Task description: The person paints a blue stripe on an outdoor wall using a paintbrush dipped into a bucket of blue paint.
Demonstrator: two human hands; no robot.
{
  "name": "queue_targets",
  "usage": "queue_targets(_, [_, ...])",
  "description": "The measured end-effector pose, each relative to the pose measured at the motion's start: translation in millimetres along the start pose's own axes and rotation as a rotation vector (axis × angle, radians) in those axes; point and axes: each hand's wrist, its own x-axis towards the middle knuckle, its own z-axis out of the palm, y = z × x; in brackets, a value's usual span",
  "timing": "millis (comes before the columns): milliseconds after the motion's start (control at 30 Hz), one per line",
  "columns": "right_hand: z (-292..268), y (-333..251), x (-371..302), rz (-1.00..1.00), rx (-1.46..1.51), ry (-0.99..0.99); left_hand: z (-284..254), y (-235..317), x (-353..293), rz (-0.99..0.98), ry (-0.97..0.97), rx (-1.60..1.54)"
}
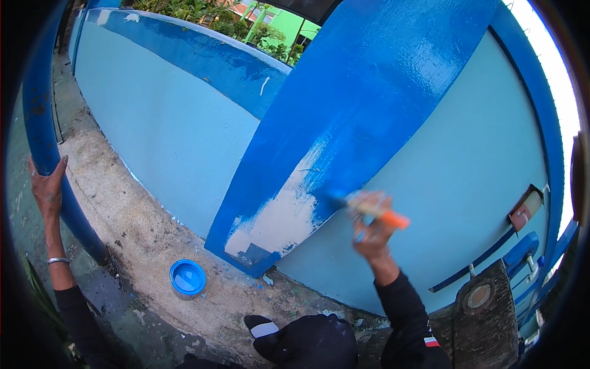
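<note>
A blue pillar (369, 117) stands between pale-blue wall panels (166, 107) above rough concrete (144, 206). The right hand (373, 237) grips a motion-blurred, orange-handled brush (393, 218), bristles up-left of it near the pillar's edge; the pale patch (279, 215) lies left of the hand. Best work light strokes from blue into pale, sparing the panel. The left hand (48, 190) clasps a blue pole (42, 117); down-right of it sits an uncovered tub (173, 277) holding blue paint (188, 280).

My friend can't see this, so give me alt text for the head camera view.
A person's right hand holds an orange-handled paintbrush at a blue pillar with a pale patch, while the left hand grips a blue pole. An open tub of blue paint sits on the ground.
</note>
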Motion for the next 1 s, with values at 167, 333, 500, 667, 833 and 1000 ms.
queue_targets(167, [-39,16,62,-0.076,-0.086,0.272,10,-3,-1,-0.016,0.011,0.054])
queue_targets(333, [-30,-12,17,-0.381,-0.56,-0.066,3,-7,-4,-0.01,0.018,0.07])
queue_targets(500, [16,-22,-78,-0.256,-0.356,-0.375,-11,9,-1,-0.012,-0.051,0.068])
queue_targets(667, [55,-58,-100,-0.044,0.233,-0.484,12,63,-13,-0.086,-0.009,-0.018])
queue_targets(833, [162,-127,-98,0.62,0.73,-0.576,-15,59,-8,-0.009,0.003,0.036])
queue_targets(1000, [251,-144,-134,0.809,0.704,-0.869,-16,50,-7,-0.011,-0.011,0.044])
